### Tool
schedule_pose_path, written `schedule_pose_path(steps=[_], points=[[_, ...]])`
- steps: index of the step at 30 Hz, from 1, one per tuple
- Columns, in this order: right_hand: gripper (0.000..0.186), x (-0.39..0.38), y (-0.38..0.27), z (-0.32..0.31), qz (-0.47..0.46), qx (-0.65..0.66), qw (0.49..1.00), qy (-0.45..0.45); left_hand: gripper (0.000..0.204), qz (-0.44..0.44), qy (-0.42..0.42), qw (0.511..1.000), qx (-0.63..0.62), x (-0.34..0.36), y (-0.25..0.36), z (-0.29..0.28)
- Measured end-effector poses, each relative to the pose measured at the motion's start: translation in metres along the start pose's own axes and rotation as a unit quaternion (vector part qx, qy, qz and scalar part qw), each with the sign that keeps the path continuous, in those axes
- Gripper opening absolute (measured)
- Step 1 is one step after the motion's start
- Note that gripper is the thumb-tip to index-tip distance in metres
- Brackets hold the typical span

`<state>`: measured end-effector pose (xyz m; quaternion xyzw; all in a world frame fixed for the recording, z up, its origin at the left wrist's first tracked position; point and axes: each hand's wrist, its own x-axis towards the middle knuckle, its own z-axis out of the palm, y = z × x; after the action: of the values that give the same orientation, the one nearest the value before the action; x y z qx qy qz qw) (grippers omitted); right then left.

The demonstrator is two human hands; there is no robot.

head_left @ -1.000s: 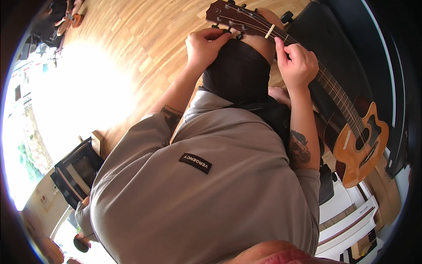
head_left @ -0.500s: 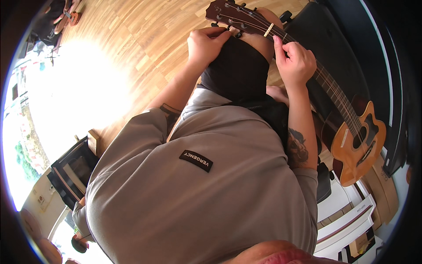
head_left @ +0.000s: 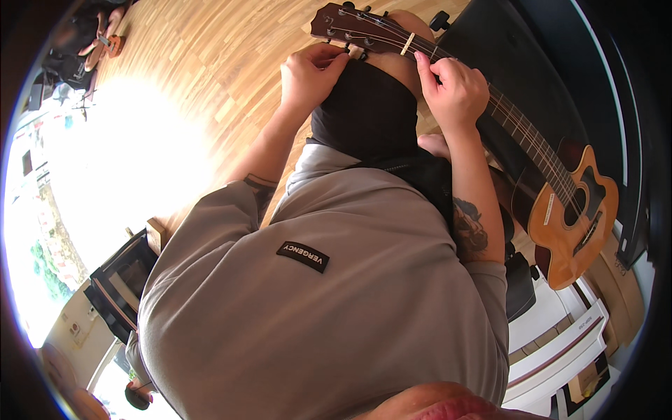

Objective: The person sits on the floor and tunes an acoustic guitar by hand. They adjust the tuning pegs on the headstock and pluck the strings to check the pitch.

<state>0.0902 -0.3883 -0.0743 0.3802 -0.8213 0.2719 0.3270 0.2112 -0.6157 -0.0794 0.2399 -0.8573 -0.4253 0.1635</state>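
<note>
An acoustic guitar (head_left: 560, 259) with a light wood top and dark pickguard slants from the right up to the top centre. Its reddish-brown headstock (head_left: 360, 29) is beside my knee, farthest from me. My left hand (head_left: 311, 78) pinches a black tuning peg (head_left: 346, 48) on the headstock's near side, with thumb and forefinger closed around it. My right hand (head_left: 458, 91) is at the neck (head_left: 521, 129), just past the pale nut (head_left: 407, 44). Its fingers are curled and the thumb is raised beside the strings; whatever lies between the fingertips is hidden.
A long black case-like surface (head_left: 518, 63) lies behind the neck. White keyboard-like furniture (head_left: 553, 371) stands at the lower right. Wooden flooring (head_left: 231, 42) spreads at the upper left, with bright window glare. Another person (head_left: 73, 56) sits there with a small ukulele-like instrument (head_left: 113, 46).
The view has shifted slightly, so guitar and hands sit a little farther left. My left fingers have curled more at the tuning peg; my right hand keeps its place near the nut.
</note>
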Motion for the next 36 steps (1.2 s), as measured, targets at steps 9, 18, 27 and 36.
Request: schedule_pose_path(steps=[9,18,27,36], points=[[0.041,0.0,0.0,-0.005,-0.021,-0.018,0.999,-0.021,0.012,0.281,-0.06,0.952,0.103,-0.024,0.038,0.012],[0.033,0.002,0.002,-0.009,-0.05,0.01,0.996,-0.074,0.005,0.257,0.068,0.953,0.142,0.003,0.048,0.043],[0.031,-0.002,0.004,-0.008,-0.056,0.042,0.993,-0.1,0.021,0.172,-0.066,0.964,0.193,0.019,0.046,0.032],[0.033,-0.003,0.002,-0.007,-0.033,0.033,0.994,-0.098,0.032,-0.113,-0.04,0.992,0.046,0.016,-0.004,-0.012]])
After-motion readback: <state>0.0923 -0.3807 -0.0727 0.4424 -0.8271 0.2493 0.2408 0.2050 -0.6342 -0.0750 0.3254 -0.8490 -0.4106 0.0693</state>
